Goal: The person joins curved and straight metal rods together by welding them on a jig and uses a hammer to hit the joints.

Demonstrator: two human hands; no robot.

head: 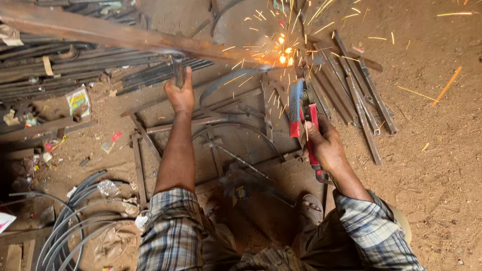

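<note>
My right hand [324,143] grips a red and blue angle grinder [300,113] by its red handle. The grinder's tip meets the end of a long rusty metal bar [115,34], and bright orange sparks [283,50] fly up and to the right. My left hand [179,93] is closed around a dark metal piece that hangs under the bar, near its middle. The bar runs from the top left toward the sparks. Both arms wear rolled plaid sleeves.
A flat metal frame [221,125] with curved strips lies on the dirt floor under my arms. Loose angle-iron pieces [356,95] lie at the right. Rods and bars are stacked at the upper left [60,65]. Grey hoses [75,221] curl at lower left. My sandalled foot [311,206] stands on a plate.
</note>
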